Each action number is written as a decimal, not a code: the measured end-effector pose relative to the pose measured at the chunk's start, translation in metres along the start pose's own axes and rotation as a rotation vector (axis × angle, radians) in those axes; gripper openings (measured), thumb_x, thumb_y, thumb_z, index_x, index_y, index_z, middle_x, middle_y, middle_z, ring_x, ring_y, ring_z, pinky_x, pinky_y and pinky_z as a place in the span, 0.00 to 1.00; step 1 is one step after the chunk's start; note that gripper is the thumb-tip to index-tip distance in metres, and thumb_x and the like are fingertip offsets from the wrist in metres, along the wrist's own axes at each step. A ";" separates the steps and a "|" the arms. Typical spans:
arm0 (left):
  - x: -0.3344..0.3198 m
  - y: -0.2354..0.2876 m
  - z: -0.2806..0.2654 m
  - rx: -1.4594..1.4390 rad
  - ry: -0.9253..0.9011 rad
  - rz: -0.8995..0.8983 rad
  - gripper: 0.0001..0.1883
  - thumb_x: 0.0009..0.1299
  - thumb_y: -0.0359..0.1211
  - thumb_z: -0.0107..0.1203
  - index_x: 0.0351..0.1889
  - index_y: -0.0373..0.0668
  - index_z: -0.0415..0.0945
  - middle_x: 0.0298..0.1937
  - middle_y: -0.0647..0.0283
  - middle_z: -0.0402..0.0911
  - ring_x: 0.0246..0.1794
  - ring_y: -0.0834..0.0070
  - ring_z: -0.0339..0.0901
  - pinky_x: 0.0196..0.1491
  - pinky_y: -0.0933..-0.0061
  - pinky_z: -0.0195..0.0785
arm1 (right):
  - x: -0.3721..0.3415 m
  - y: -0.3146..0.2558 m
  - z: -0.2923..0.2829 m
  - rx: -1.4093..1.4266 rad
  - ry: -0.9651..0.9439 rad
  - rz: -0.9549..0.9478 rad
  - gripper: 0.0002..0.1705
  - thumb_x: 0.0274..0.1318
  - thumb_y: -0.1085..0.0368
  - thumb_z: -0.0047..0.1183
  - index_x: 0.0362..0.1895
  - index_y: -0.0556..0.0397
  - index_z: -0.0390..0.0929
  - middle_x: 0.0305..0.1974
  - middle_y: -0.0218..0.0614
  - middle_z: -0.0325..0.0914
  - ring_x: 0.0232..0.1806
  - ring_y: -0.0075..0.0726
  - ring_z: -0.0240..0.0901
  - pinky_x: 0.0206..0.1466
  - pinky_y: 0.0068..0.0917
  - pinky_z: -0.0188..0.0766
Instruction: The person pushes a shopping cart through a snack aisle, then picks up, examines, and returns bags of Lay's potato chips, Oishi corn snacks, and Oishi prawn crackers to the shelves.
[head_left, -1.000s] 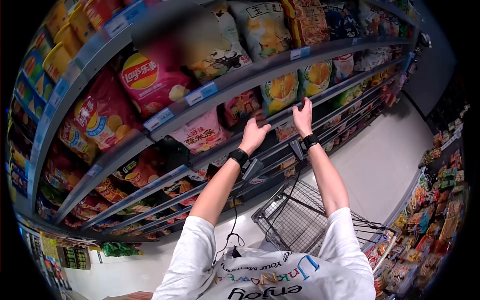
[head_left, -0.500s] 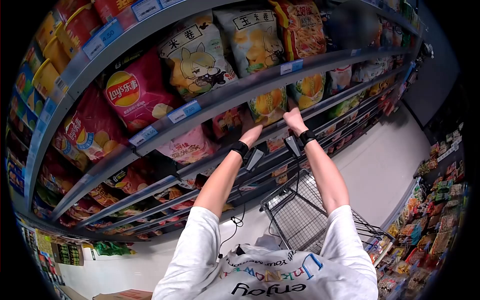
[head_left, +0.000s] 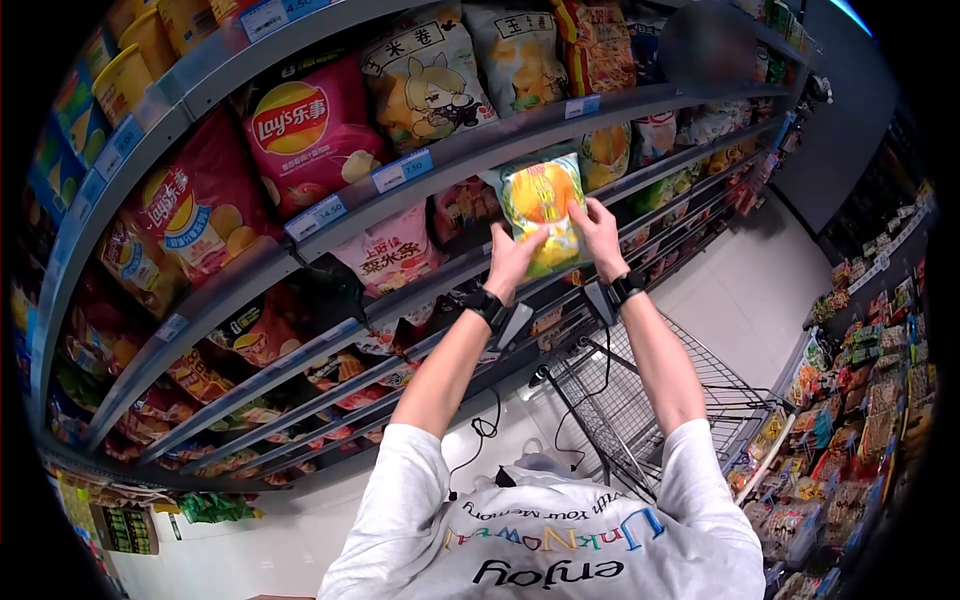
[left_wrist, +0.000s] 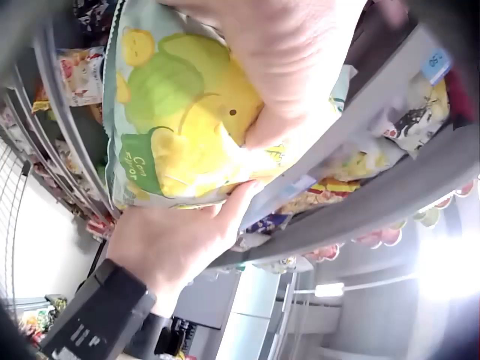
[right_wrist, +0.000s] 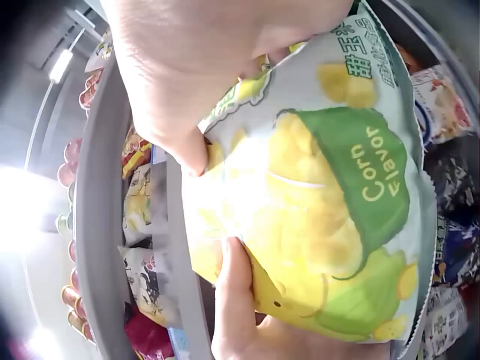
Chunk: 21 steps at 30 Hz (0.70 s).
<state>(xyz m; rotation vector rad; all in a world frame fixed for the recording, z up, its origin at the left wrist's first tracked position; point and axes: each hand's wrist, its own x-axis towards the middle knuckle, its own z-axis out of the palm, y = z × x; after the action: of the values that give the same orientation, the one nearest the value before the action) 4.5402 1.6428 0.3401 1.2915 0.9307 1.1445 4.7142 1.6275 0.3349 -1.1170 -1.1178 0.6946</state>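
Both hands hold a yellow and green snack bag [head_left: 548,200] in front of the shelf in the head view. In the right wrist view the bag [right_wrist: 330,187] shows the print "Corn Flavor". My left hand [head_left: 510,262] grips its left side, thumb across the front face and other fingers hidden behind. On the opposite side my right hand [head_left: 602,240] grips it, thumb also on the front. In the left wrist view the left thumb presses into the bag [left_wrist: 180,112], while the right hand [left_wrist: 176,244] supports the other edge.
A similar yellow bag [head_left: 606,152] stands on the shelf behind. Pink Lay's bags [head_left: 310,135] and a pale pink snack bag [head_left: 388,250] sit to the left. Metal shelf rails [head_left: 480,140] cross in front. A wire shopping cart [head_left: 640,400] stands below the right arm.
Both hands reached into the shelf around a yellow bag, then drew it out over the rail towards the body. The bag is now held, thumbs on its front.
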 end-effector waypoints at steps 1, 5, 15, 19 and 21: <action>-0.012 -0.009 -0.005 0.031 -0.047 -0.009 0.43 0.54 0.41 0.67 0.57 0.31 0.49 0.53 0.46 0.67 0.53 0.66 0.69 0.53 0.71 0.65 | -0.018 0.003 0.000 0.008 0.005 0.039 0.24 0.54 0.52 0.58 0.45 0.60 0.74 0.38 0.32 0.77 0.39 0.21 0.70 0.44 0.20 0.66; -0.067 -0.044 -0.036 -0.094 -0.060 -0.103 0.44 0.53 0.34 0.68 0.59 0.31 0.48 0.54 0.47 0.68 0.52 0.66 0.70 0.53 0.70 0.66 | -0.096 0.022 0.015 0.283 -0.059 0.307 0.25 0.57 0.52 0.54 0.51 0.57 0.69 0.44 0.33 0.75 0.43 0.24 0.72 0.46 0.22 0.68; -0.179 -0.152 -0.119 -0.333 -0.287 -0.465 0.24 0.61 0.30 0.62 0.54 0.34 0.68 0.50 0.57 0.76 0.46 0.71 0.77 0.49 0.72 0.72 | -0.251 0.090 0.032 0.508 -0.161 0.824 0.29 0.56 0.57 0.56 0.56 0.60 0.63 0.50 0.42 0.73 0.49 0.36 0.74 0.50 0.33 0.73; -0.207 -0.168 -0.125 -0.375 -0.256 -0.520 0.23 0.62 0.31 0.60 0.54 0.33 0.67 0.50 0.57 0.76 0.46 0.71 0.77 0.49 0.72 0.71 | -0.283 0.090 0.033 0.507 -0.136 0.840 0.29 0.55 0.59 0.57 0.56 0.60 0.63 0.50 0.42 0.73 0.49 0.37 0.74 0.50 0.34 0.74; -0.216 -0.171 -0.125 -0.413 -0.260 -0.533 0.23 0.64 0.33 0.59 0.54 0.31 0.67 0.50 0.56 0.76 0.46 0.71 0.77 0.48 0.72 0.71 | -0.291 0.083 0.035 0.506 -0.127 0.819 0.27 0.55 0.62 0.57 0.56 0.60 0.63 0.49 0.41 0.74 0.46 0.36 0.76 0.49 0.33 0.74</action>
<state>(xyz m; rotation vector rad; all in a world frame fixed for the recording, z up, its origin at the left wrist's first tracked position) 4.3904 1.4732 0.1394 0.7660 0.7326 0.6809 4.5923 1.4100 0.1589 -1.0716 -0.4910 1.6042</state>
